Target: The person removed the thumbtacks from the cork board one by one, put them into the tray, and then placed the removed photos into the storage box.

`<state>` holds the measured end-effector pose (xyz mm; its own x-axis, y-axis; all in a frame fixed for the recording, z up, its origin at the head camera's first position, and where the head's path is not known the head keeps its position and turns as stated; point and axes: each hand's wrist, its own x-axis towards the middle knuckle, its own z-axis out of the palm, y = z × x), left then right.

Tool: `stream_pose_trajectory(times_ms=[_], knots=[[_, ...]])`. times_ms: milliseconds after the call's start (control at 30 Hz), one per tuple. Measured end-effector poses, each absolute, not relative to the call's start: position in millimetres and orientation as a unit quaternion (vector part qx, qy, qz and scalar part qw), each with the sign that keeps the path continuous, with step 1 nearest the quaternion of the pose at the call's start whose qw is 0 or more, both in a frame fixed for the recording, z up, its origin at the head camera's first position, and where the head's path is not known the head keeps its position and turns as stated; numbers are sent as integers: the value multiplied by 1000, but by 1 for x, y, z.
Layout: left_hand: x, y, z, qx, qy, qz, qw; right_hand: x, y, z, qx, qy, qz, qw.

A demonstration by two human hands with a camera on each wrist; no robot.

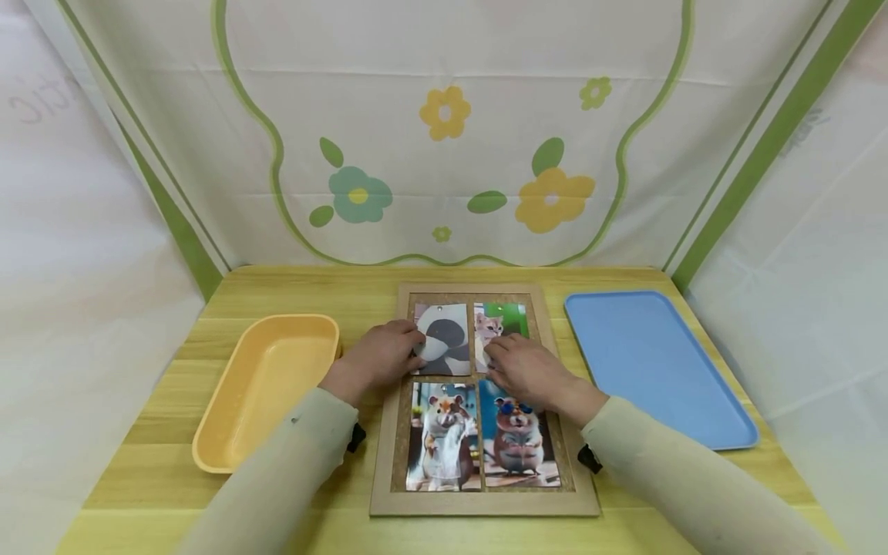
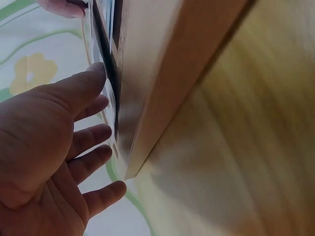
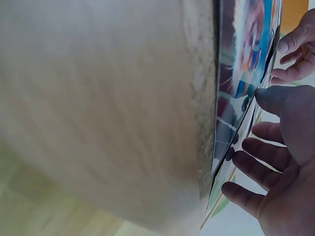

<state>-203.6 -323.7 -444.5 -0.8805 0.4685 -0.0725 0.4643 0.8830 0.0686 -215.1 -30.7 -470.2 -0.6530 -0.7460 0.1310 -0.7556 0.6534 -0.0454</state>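
Observation:
A wood-framed cork board lies on the table with photos in two rows. My left hand touches the left edge of the upper left photo, a grey-and-white picture. On the lower part of the kitten photo, at upper right, rest the fingers of my right hand. Below are two hamster photos, one at left and one with sunglasses at right. Small pins show at the top of some photos. Both wrist views show loosely extended fingers, with the thumb against a photo.
A deep yellow tray stands left of the board. To its right lies a shallow blue tray. Behind the wooden table hangs a white cloth with printed flowers, and cloth also closes off both sides.

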Motion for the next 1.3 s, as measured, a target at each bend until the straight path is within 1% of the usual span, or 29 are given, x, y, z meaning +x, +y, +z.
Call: stream_pose_trajectory(times_ms=[200,433,700,1067,1167,1300], knots=[[-205,-325,-442,246,967,20,58,-220,-32,-467,420,-905,46,47],[-203,-327,-442,230,970,35,78,-233,-41,-456,423,-904,55,40],[-202,-328,-446,226,970,55,74,-243,-45,-452,401,-914,62,3],[-196,-328,-447,235,968,63,63,-247,-46,-451,397,-916,61,-14],[-196,-328,-449,238,967,67,54,-251,-46,-449,392,-917,64,-12],[-196,-328,-450,230,969,71,51,-260,-48,-444,392,-918,68,7]])
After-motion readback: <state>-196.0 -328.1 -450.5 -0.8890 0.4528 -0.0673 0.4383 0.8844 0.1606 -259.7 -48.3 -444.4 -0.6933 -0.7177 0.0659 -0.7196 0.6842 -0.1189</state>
